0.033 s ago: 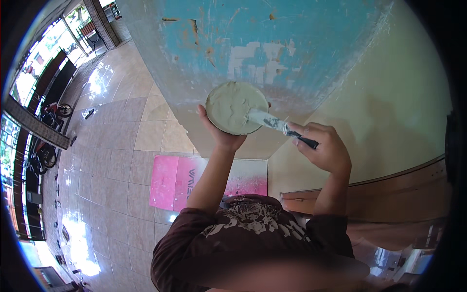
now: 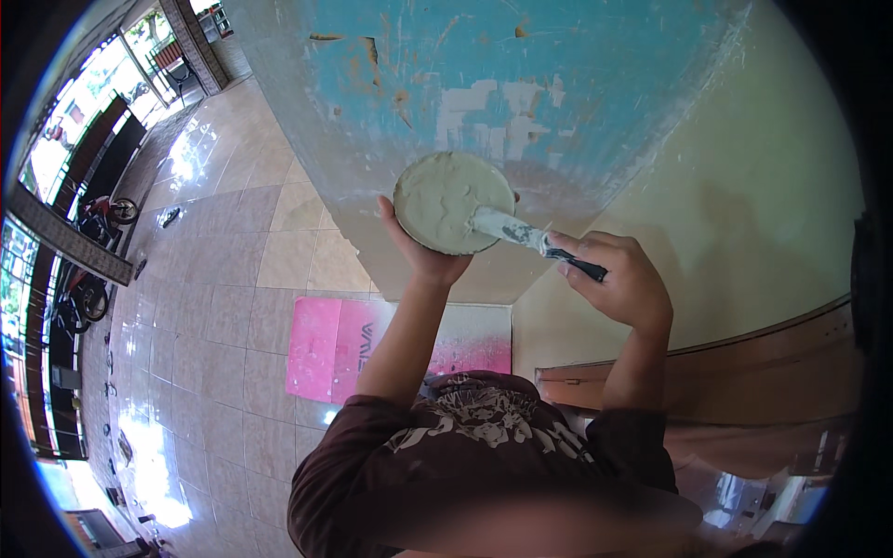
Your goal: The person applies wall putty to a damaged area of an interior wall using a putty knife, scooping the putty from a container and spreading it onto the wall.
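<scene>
My left hand [image 2: 430, 260] holds up a round tub [image 2: 458, 252] from below, its thumb along the left side and a fingertip showing at the right rim. Pale grey-green putty [image 2: 435, 203] fills it nearly to the rim, with a lumpy surface. My right hand [image 2: 616, 279] is closed round the black handle of a putty knife [image 2: 519, 231]. The knife's smeared blade slants left, its tip in the putty at the right side of the tub. Just beyond stands a wall [image 2: 595, 56] with worn turquoise paint, scratches and white filler patches [image 2: 502, 116].
A pink and white board or sheet [image 2: 321, 349] lies on the tiled floor [image 2: 209, 325] below my left arm. To the right are a cream wall [image 2: 772, 195] and a brown wooden piece [image 2: 744, 372]. Motorcycles [image 2: 88, 298] stand by a fence at the far left.
</scene>
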Motion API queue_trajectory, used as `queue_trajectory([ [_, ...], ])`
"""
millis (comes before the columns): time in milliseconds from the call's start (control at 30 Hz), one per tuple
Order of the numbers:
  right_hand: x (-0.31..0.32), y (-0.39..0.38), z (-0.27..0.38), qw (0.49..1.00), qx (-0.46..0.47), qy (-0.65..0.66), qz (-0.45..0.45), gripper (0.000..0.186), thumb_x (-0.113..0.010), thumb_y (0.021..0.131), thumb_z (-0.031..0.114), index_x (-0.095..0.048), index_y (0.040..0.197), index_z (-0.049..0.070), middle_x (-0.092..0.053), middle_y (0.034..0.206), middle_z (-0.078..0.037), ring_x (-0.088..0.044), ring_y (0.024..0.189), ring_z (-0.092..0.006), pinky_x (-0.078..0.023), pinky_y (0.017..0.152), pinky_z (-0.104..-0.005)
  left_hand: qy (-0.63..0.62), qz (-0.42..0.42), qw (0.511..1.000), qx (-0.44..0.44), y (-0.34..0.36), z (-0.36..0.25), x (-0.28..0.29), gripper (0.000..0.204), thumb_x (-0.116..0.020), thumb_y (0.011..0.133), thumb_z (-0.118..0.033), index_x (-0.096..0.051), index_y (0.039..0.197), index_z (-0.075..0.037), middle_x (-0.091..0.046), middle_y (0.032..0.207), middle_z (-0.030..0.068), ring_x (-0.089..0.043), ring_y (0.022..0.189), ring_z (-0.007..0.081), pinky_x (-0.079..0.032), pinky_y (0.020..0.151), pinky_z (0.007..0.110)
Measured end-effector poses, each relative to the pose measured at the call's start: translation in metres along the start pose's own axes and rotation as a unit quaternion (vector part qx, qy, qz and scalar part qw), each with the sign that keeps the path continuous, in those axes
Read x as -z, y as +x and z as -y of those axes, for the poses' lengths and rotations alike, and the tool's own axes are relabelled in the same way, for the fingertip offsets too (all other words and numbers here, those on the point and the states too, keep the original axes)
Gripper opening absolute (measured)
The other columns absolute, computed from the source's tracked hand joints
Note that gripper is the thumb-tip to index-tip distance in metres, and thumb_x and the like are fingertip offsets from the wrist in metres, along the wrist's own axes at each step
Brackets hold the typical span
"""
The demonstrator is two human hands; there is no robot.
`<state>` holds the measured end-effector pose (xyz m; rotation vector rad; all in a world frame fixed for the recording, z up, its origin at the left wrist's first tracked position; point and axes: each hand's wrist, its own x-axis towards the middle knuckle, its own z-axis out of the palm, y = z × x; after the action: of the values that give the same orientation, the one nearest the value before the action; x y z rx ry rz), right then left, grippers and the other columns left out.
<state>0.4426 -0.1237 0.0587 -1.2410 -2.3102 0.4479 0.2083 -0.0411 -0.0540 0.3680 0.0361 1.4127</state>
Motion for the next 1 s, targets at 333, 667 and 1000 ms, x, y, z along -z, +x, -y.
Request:
queue_trajectory([
  [333, 0.037, 0.02, 0.009, 0.998, 0.047, -0.018, -0.025, 0.048, -0.075, 0.082, -0.002, -0.073, 0.13, 0.005, -0.067, 0.082, -0.015, -0.06, 0.068, -0.0255, -0.049, 0.066, -0.0353, -0.002, 0.061, 0.998, 0.025, 0.02, -0.011, -0.019, 0.102, -0.031, 0.09, -0.089, -0.039, 0.157, -0.012, -0.044, 0.157, 0.0162, -0.045, 0.141, 0.044, -0.039, 0.112, 0.065],
  [667, 0.045, 0.024, 0.011, 0.996, 0.041, -0.046, 0.057, 0.043, -0.074, 0.085, 0.005, -0.074, 0.128, 0.008, -0.064, 0.078, -0.016, -0.058, 0.069, -0.0298, -0.048, 0.067, -0.0393, -0.002, 0.112, 0.989, 0.092, 0.008, -0.025, -0.013, 0.104, -0.038, 0.087, -0.091, -0.037, 0.159, -0.017, -0.035, 0.163, 0.0168, -0.039, 0.142, 0.0523, -0.031, 0.098, 0.091],
  [1000, 0.036, 0.025, 0.006, 0.999, 0.037, -0.023, 0.002, 0.046, -0.074, 0.086, 0.004, -0.072, 0.132, 0.007, -0.063, 0.08, -0.016, -0.057, 0.07, -0.0287, -0.047, 0.067, -0.0382, -0.077, 0.126, 0.986, 0.076, 0.002, -0.018, -0.012, 0.105, -0.032, 0.088, -0.092, -0.039, 0.157, -0.014, -0.042, 0.158, 0.0159, -0.045, 0.138, 0.0489, -0.04, 0.098, 0.084],
])
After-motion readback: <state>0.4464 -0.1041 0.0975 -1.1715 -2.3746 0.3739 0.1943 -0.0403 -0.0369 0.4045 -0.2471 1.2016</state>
